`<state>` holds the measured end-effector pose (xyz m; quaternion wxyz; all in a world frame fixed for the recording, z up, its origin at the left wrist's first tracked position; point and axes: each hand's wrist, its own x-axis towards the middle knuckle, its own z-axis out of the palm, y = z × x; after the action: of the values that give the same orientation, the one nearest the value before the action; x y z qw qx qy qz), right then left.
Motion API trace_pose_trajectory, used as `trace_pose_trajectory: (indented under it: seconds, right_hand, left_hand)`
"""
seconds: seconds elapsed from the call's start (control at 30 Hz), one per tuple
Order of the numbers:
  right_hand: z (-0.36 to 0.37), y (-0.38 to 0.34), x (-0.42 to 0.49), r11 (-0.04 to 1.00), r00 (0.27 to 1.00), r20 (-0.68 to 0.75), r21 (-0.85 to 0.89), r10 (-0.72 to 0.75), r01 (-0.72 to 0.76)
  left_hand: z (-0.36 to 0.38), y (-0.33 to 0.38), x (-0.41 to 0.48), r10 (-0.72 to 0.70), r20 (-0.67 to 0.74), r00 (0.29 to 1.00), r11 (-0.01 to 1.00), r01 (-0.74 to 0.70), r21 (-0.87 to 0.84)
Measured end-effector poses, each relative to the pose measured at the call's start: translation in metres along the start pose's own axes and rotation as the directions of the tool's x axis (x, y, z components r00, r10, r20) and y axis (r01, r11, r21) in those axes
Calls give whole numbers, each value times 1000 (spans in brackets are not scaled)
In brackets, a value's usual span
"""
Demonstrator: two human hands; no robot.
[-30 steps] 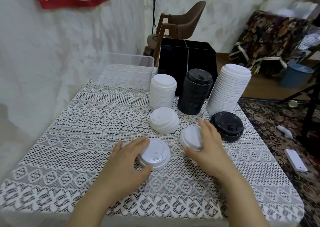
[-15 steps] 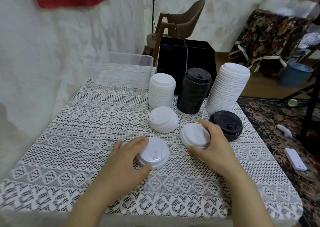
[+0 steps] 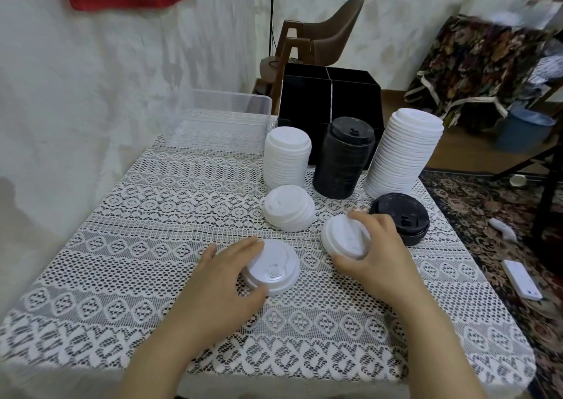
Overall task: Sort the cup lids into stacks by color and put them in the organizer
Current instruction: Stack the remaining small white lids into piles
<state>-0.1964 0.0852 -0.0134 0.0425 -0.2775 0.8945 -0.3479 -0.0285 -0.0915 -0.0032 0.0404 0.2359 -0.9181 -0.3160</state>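
As I watch from afar, lace-covered table (image 3: 137, 246): it carries all the lids.
Black divided organizer box (image 3: 304, 100): at the far edge, behind three stacks.
Stacks: tall white lid stack (image 3: 402, 154) on the right, black lid stack (image 3: 344, 157) in the middle, shorter white lid stack (image 3: 286, 157) on the left.
Left hand (image 3: 219, 279): fingers and thumb grasp the rim of a flat white plastic lid (image 3: 274, 266) lying on the cloth.
Right hand (image 3: 377, 252): fingers curl round a tilted white lid (image 3: 344, 237), just beside a low black lid pile (image 3: 402, 215).
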Motion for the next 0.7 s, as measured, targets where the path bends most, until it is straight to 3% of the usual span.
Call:
trace_pose_trajectory:
  seconds: [0.3,0.7]
  right_hand:
    - [2,-5,4,990,994,95,-135,50,-37]
    - [-3,-5,5,997,988,135,14,70,-73]
  left_hand:
    - [0,0,0,38,-8,999,999,-38,19]
    - [1,-3,2,70,-11,997,997,-70,33]
